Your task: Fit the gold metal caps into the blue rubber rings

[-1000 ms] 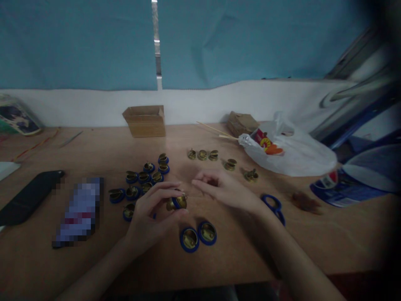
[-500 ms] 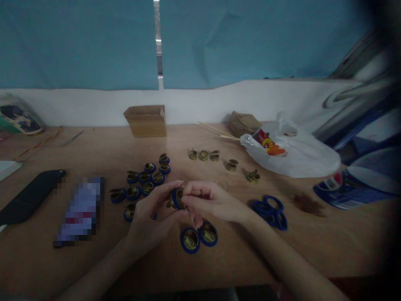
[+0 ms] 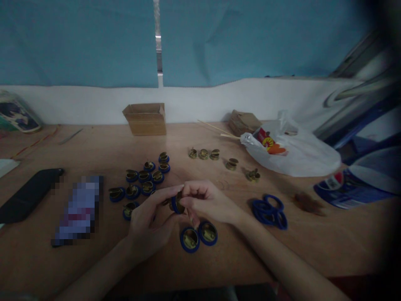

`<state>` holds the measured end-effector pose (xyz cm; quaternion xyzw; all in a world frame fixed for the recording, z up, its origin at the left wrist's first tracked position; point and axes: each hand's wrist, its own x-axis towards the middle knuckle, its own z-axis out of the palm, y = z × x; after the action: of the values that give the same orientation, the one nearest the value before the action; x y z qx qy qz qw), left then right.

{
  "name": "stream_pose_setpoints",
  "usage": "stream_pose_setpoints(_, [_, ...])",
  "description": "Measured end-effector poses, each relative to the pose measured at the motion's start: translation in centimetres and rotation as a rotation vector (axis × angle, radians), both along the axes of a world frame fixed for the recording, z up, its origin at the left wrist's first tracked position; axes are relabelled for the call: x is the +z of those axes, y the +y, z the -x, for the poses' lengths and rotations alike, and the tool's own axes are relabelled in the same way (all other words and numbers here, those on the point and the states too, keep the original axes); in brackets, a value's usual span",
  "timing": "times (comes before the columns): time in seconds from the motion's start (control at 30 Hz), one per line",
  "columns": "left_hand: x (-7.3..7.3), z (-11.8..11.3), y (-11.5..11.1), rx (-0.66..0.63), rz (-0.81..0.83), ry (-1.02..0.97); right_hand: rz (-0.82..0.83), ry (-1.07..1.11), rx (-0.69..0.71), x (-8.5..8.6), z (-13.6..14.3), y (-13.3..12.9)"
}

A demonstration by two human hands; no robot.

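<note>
Between both hands is a brass piece with a blue ring (image 3: pixel 177 203). My left hand (image 3: pixel 152 221) grips its left side between thumb and fingers. The fingertips of my right hand (image 3: pixel 206 200) pinch its right side. Just below them, two blue-rimmed brass pieces (image 3: pixel 189 239) lie on the wooden table (image 3: pixel 238 263). Several more blue-rimmed brass pieces (image 3: pixel 145 176) are grouped beyond my left hand. Farther back stand several brass pieces without blue rings (image 3: pixel 203 154). A small pile of loose blue rings (image 3: pixel 270 212) lies right of my right hand.
An open cardboard box (image 3: pixel 147 123) stands by the wall. At the right are a white plastic bag (image 3: pixel 297 154), a crumpled brown packet (image 3: pixel 244 123) and a blue tub (image 3: pixel 347 188). A black phone (image 3: pixel 28 196) and a blurred-out blue item (image 3: pixel 79 211) lie at the left.
The held piece has turned a little between my fingers and sits slightly lower. My left hand has shifted slightly, and the view has moved a little. The pieces on the table have stayed put.
</note>
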<state>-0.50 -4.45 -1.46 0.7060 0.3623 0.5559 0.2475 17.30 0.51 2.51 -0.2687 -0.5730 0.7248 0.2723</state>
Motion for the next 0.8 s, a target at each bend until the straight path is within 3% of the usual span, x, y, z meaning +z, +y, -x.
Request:
stream_pose_setpoints(0.23, [-0.2, 0.2, 0.1, -0.012, -0.063, 0.006, -0.036, -0.005, -0.011, -0.3, 0.2, -0.1])
stream_pose_setpoints(0.37, [0.5, 0.3, 0.2, -0.05, 0.077, -0.035, -0.125, -0.037, -0.028, 0.2, 0.1, -0.2])
stream_pose_setpoints(0.57, [2.5, 0.1, 0.3, -0.166, 0.339, -0.168, -0.265, -0.092, -0.209, 1.2, 0.5, -0.5])
stream_pose_setpoints(0.8, [1.9, 0.3, 0.9, -0.177, 0.554, -0.245, -0.199, -0.155, -0.251, 0.7, 0.8, -0.8])
